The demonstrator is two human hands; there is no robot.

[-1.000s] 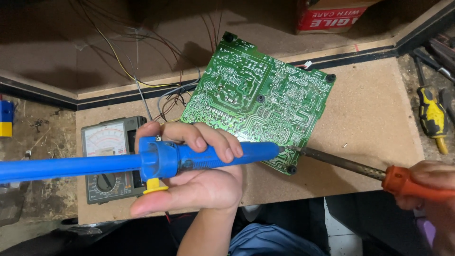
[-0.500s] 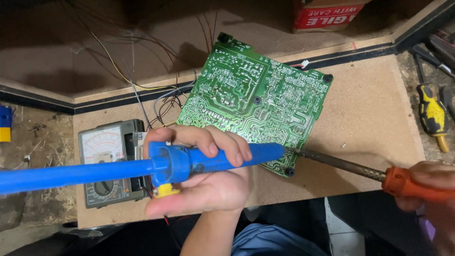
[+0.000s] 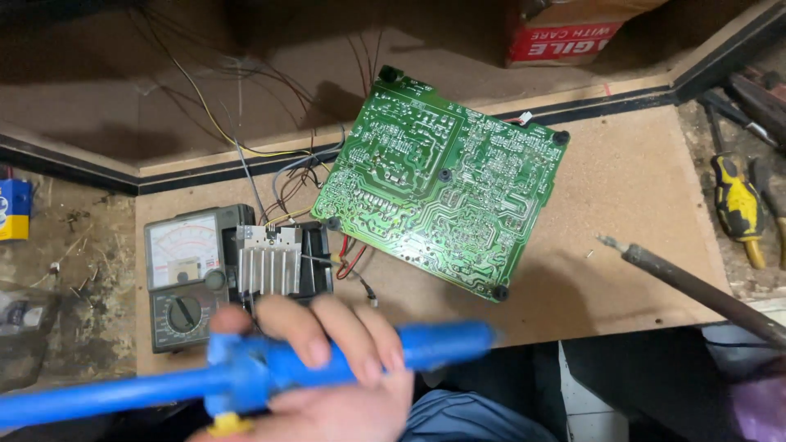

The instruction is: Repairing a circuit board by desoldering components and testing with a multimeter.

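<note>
Left hand [image 3: 327,385] grips a blurred blue desoldering pump [image 3: 270,372] at the tabletop's [image 3: 622,188] front edge.
The right hand is out of frame; only its soldering iron [image 3: 696,286] shaft shows, tip near the green circuit board [image 3: 442,180].

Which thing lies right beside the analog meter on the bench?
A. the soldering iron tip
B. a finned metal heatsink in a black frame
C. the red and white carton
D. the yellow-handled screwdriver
B: the finned heatsink sits against the right side of the analog meter, just above the left hand gripping the blue desoldering pump; the other three things are far off at the right or the top.
</note>
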